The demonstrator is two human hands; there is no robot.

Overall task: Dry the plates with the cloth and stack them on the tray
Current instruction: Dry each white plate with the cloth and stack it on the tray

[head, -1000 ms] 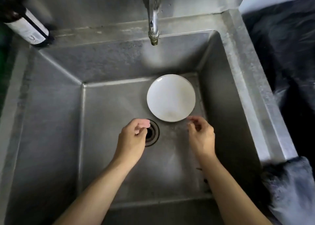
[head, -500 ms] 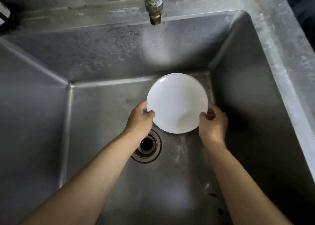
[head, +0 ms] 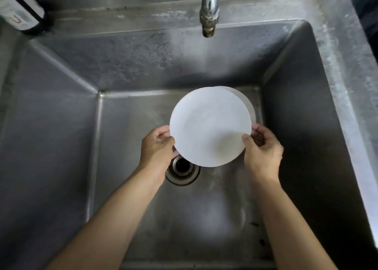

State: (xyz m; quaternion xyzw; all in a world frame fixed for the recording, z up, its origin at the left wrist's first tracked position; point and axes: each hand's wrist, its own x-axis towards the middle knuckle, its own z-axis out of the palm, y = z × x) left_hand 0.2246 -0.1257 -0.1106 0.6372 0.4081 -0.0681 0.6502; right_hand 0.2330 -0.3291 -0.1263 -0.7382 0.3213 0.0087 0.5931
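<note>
Head view: both hands grip round plate [head: 208, 124] (white).

So there's a plain white round plate [head: 208, 124], held up over the sink floor and tipped a bit toward the camera. Right behind it a second white plate [head: 250, 104] peeks out as a thin crescent at the upper right edge.

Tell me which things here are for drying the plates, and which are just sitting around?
For the job: top plate, held by the left hand and right hand; second plate peeking out behind it. No cloth or tray in view.

Just there: sink, tap, drain, bottle.
</note>
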